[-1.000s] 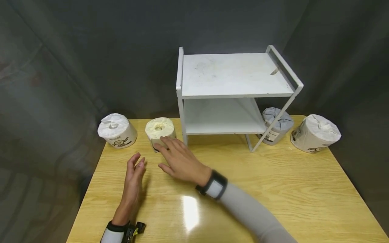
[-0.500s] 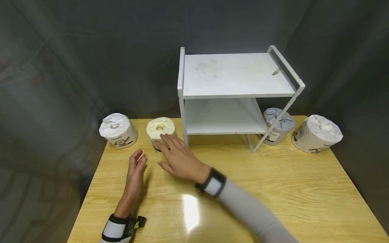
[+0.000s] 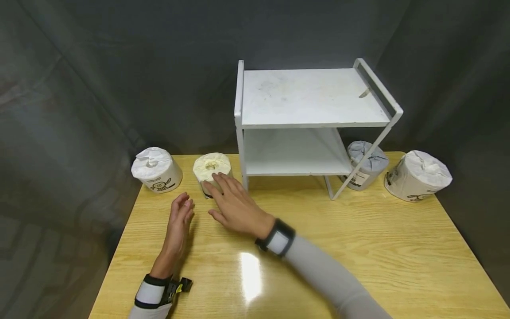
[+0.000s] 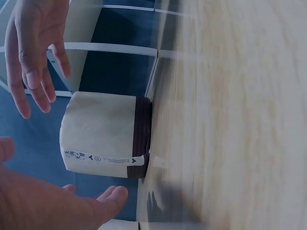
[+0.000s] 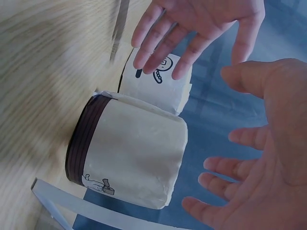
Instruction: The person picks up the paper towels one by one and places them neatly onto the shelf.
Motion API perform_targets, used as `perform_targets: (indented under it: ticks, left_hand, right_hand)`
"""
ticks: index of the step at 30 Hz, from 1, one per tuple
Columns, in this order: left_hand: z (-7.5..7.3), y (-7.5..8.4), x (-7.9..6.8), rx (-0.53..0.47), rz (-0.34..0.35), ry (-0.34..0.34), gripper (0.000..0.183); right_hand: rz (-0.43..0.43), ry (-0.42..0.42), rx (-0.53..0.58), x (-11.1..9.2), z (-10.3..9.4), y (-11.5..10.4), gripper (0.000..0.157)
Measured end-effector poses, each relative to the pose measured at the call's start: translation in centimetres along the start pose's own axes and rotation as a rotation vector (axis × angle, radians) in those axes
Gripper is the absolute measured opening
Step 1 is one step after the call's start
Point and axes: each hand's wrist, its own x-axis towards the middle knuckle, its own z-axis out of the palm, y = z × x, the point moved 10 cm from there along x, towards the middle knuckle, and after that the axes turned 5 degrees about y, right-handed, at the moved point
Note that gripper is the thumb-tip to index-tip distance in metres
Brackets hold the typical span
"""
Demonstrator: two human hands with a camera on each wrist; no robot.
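Note:
A pale yellow wrapped toilet paper roll [image 3: 205,165] stands upright near the table's back edge, left of the rack. My right hand [image 3: 241,210] is in front of it, fingers spread and overlapping its front in the head view. In the right wrist view, a gap shows between those fingers and the roll [image 5: 136,148]. My left hand [image 3: 176,228] is lower and to the left, fingers loosely bent, holding nothing. The left wrist view puts the roll [image 4: 103,129] between both hands. A white wrapped roll [image 3: 157,170] with a printed cartoon stands beyond my left hand.
A white two-tier rack [image 3: 311,99] stands at the back middle. A grey-wrapped roll [image 3: 370,166] is behind its right leg, and another white roll [image 3: 420,175] stands farther right. Dark curtains [image 3: 179,79] enclose the wooden table [image 3: 378,252] at the back and sides.
My left hand has moved slightly forward and right, toward the yellow roll. The right hand has shifted a little forward over its front. The rolls stay standing on the table.

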Motion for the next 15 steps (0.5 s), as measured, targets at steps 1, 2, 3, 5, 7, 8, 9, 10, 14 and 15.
perform_targets:
  ticks: [1,2,3,5,7,8,9,10,14,15]
  left_hand:
    - [0.0,0.0,0.1,0.0,0.001,0.002,0.064]
    - [0.0,0.0,0.1,0.001,0.003,0.005,0.064]
    - [0.0,-0.1,0.2,-0.003,0.005,0.007,0.064]
    - [0.1,-0.1,0.4,-0.012,0.007,0.012,0.064]
    - [0.2,-0.1,0.6,-0.018,0.01,0.015,0.064]
    - [0.3,-0.1,0.7,-0.025,0.012,0.017,0.063]
    - [0.4,-0.1,0.8,-0.034,0.012,0.019,0.063]
    - [0.4,-0.1,0.9,-0.038,0.011,0.021,0.063]
    - [0.5,0.0,1.3,-0.037,0.006,0.03,0.062]
    - [0.5,0.0,1.5,-0.033,0.004,0.032,0.062]
  right_hand:
    - [0.0,0.003,-0.003,0.1,0.0,0.0,0.076]
    - [-0.002,0.007,-0.004,0.1,0.0,0.1,0.076]
    - [-0.003,0.011,-0.003,0.2,0.0,0.1,0.076]
    - [-0.001,0.016,-0.011,0.3,-0.1,0.1,0.077]
    - [0.004,0.02,-0.024,0.4,0.0,0.3,0.078]
    - [0.009,0.02,-0.024,0.5,0.0,0.4,0.078]
    - [0.013,0.02,-0.026,0.5,0.1,0.4,0.079]
    - [0.016,0.016,-0.032,0.5,0.1,0.5,0.079]
    - [0.035,0.002,-0.027,0.6,0.4,0.8,0.08]
    - [0.039,-0.001,-0.028,0.6,0.5,0.9,0.08]
